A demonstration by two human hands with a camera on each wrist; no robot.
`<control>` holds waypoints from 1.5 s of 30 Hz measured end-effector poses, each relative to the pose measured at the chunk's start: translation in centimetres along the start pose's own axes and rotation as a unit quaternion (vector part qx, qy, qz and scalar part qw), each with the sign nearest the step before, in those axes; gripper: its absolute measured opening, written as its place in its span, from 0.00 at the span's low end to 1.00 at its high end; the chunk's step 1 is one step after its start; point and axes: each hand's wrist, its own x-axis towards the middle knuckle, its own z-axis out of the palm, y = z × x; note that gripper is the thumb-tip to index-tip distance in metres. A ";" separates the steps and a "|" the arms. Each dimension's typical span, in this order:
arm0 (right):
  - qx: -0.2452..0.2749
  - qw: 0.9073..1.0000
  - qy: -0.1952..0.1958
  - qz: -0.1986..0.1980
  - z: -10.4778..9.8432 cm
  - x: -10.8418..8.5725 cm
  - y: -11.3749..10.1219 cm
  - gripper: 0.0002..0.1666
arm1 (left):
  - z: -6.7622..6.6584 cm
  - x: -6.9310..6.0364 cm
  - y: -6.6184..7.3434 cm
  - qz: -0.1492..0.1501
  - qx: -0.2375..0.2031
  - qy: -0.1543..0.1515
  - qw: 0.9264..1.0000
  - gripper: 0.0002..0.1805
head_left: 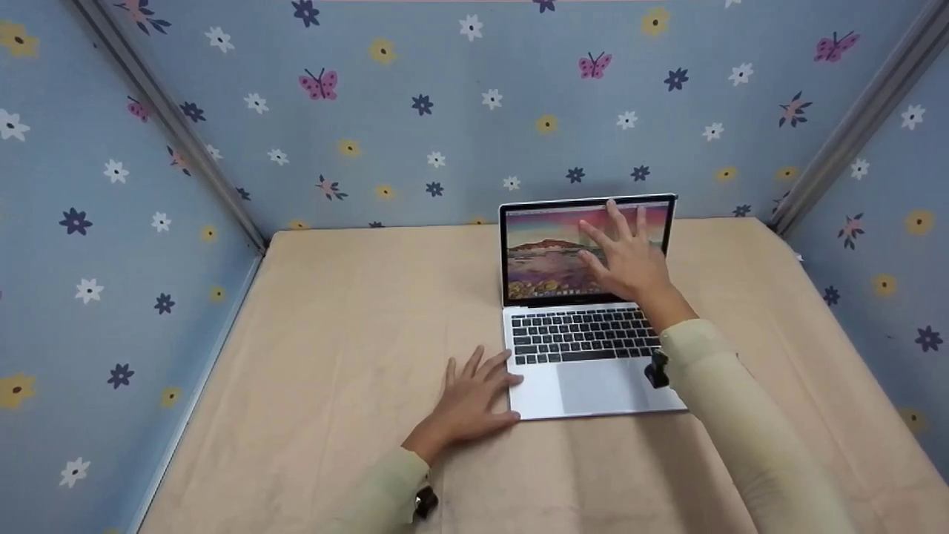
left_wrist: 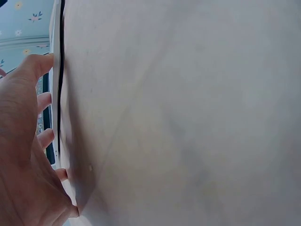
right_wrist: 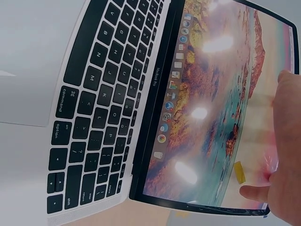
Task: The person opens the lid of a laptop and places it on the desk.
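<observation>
A silver laptop (head_left: pixel 537 389) stands with its lid up, the screen (head_left: pixel 545 256) lit with a mountain-and-lake picture. In front of the screen's right part, my right hand (head_left: pixel 630 259) is spread with its fingers apart, one fingertip reaching the lid's top edge. In the right wrist view, that hand (right_wrist: pixel 288 141) shows beside the screen; whether every finger touches the glass I cannot tell. My left hand (head_left: pixel 471 400) lies at the base's left side, fingers extended, with fingertips and thumb at its edge. The left wrist view shows that hand (left_wrist: pixel 23 136) along the thin laptop edge (left_wrist: pixel 57 94).
The laptop is on a beige cloth-covered table (head_left: pixel 356 311). Behind it rises a blue flowered panel (head_left: pixel 460 96), with similar panels left and right. A small yellow patch (right_wrist: pixel 240 173) appears on the screen. A dark device (head_left: pixel 657 369) sits at the right cuff.
</observation>
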 end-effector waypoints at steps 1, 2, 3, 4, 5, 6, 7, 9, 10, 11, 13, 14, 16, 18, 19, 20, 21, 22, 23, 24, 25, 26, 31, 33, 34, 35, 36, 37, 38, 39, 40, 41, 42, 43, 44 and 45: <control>0.000 1.000 0.000 0.000 0.0 0.0 0.0 0.41 | 0.0 0.0 0.0 0.000 0.001 0.000 1.000 0.34; 0.000 1.000 0.000 -0.001 0.0 0.1 0.0 0.41 | 0.0 0.0 0.0 0.000 0.002 0.000 1.000 0.34; 0.002 1.000 0.000 -0.001 0.0 0.2 0.0 0.41 | 0.0 0.0 0.0 0.000 0.004 0.000 1.000 0.35; 0.003 1.000 -0.001 -0.001 0.0 0.2 0.0 0.41 | 0.0 0.0 0.0 0.000 0.005 0.000 1.000 0.35; 0.005 1.000 -0.002 0.001 0.1 0.3 0.0 0.41 | 0.0 0.0 0.0 0.000 0.005 0.001 1.000 0.35; 0.006 1.000 -0.003 0.003 0.0 0.3 0.0 0.41 | 0.0 0.0 0.0 0.000 0.005 0.001 1.000 0.35; 0.008 1.000 -0.005 0.004 0.0 0.4 0.0 0.41 | 0.0 0.1 0.0 0.000 0.005 0.002 1.000 0.35; 0.012 1.000 -0.008 0.008 0.0 0.6 -0.1 0.40 | 0.0 0.1 0.0 0.000 0.004 0.002 1.000 0.34; 0.014 1.000 -0.009 0.009 0.0 0.7 -0.1 0.40 | 0.0 0.1 0.0 0.000 0.003 0.002 1.000 0.34; 0.015 1.000 -0.010 0.011 0.0 0.8 -0.2 0.40 | -0.1 0.1 0.0 0.000 0.002 0.003 1.000 0.34; 0.019 1.000 -0.013 0.013 0.0 1.0 -0.3 0.40 | -0.1 0.1 0.0 0.000 0.001 0.003 1.000 0.34; 0.020 1.000 -0.015 0.015 0.0 1.1 -0.3 0.40 | -0.1 0.1 0.0 0.000 0.001 0.003 1.000 0.34; 0.025 0.999 -0.020 0.018 -0.1 1.2 -0.4 0.40 | 0.0 0.1 -0.1 0.000 0.001 0.003 1.000 0.34; 0.030 0.999 -0.025 0.021 0.0 1.3 -0.4 0.40 | 0.0 0.1 -0.1 0.000 0.000 0.004 1.000 0.34; 0.033 0.999 -0.027 0.022 0.0 1.3 -0.4 0.40 | 0.0 0.1 -0.1 0.001 0.001 0.005 1.000 0.34; 0.036 0.999 -0.029 0.024 0.0 1.4 -0.4 0.40 | 0.1 0.1 -0.1 0.001 0.000 0.006 1.000 0.34; 0.039 0.999 -0.029 0.025 0.0 1.4 -0.4 0.40 | 0.1 0.1 -0.1 0.002 -0.001 0.007 1.000 0.34; 0.041 0.998 -0.031 0.026 0.0 1.5 -0.4 0.41 | 0.1 0.1 -0.1 0.003 -0.001 0.008 1.000 0.34; 0.042 0.998 -0.032 0.027 0.1 1.5 -0.4 0.41 | 0.1 0.1 -0.1 0.004 -0.001 0.008 1.000 0.34; 0.045 0.998 -0.033 0.028 0.1 1.5 -0.4 0.40 | 0.1 0.1 0.0 0.005 0.000 0.008 1.000 0.34; 0.047 0.998 -0.034 0.029 0.1 1.5 -0.3 0.41 | 0.1 0.1 0.0 0.005 0.000 0.008 1.000 0.34; 0.049 0.998 -0.035 0.030 0.1 1.6 -0.3 0.41 | 0.1 0.1 0.0 0.004 -0.001 0.007 1.000 0.34; 0.053 0.997 -0.034 0.032 0.2 1.9 -0.4 0.40 | 0.0 0.0 0.0 0.004 -0.006 0.009 1.000 0.34; 0.052 0.998 -0.032 0.033 0.2 2.0 -0.5 0.40 | -0.1 0.0 0.1 0.004 -0.009 0.010 1.000 0.34; 0.051 0.998 -0.031 0.034 0.2 2.1 -0.5 0.40 | -0.1 0.0 0.0 0.004 -0.012 0.011 1.000 0.33; 0.051 0.998 -0.030 0.035 0.3 2.2 -0.5 0.40 | -0.1 0.0 0.0 0.003 -0.013 0.011 1.000 0.34; 0.051 0.998 -0.029 0.035 0.3 2.3 -0.5 0.40 | -0.1 0.1 0.0 0.003 -0.014 0.012 1.000 0.34; 0.051 0.998 -0.030 0.035 0.3 2.4 -0.5 0.40 | -0.1 0.1 0.0 0.003 -0.014 0.014 1.000 0.34; 0.053 0.997 -0.030 0.036 0.4 2.4 -0.5 0.40 | -0.1 0.1 0.0 0.002 -0.015 0.013 1.000 0.34; 0.056 0.997 -0.030 0.035 0.4 2.5 -0.6 0.40 | 0.0 0.1 0.0 0.002 -0.014 0.015 1.000 0.34; 0.058 0.997 -0.031 0.036 0.5 2.5 -0.6 0.40 | 0.0 0.1 0.0 0.002 -0.013 0.015 1.000 0.34; 0.060 0.997 -0.031 0.036 0.5 2.5 -0.6 0.40 | 0.1 0.1 0.0 0.003 -0.013 0.015 1.000 0.34; 0.063 0.997 -0.032 0.037 0.5 2.5 -0.6 0.40 | 0.1 0.0 0.0 0.002 -0.012 0.015 1.000 0.33; 0.064 0.997 -0.033 0.038 0.5 2.5 -0.6 0.40 | 0.1 0.0 0.0 0.002 -0.010 0.015 1.000 0.33; 0.066 0.996 -0.034 0.039 0.5 2.5 -0.5 0.40 | 0.1 0.0 0.1 0.002 -0.010 0.014 1.000 0.33; 0.067 0.996 -0.036 0.041 0.5 2.4 -0.5 0.40 | 0.2 0.1 0.1 0.002 -0.009 0.014 1.000 0.33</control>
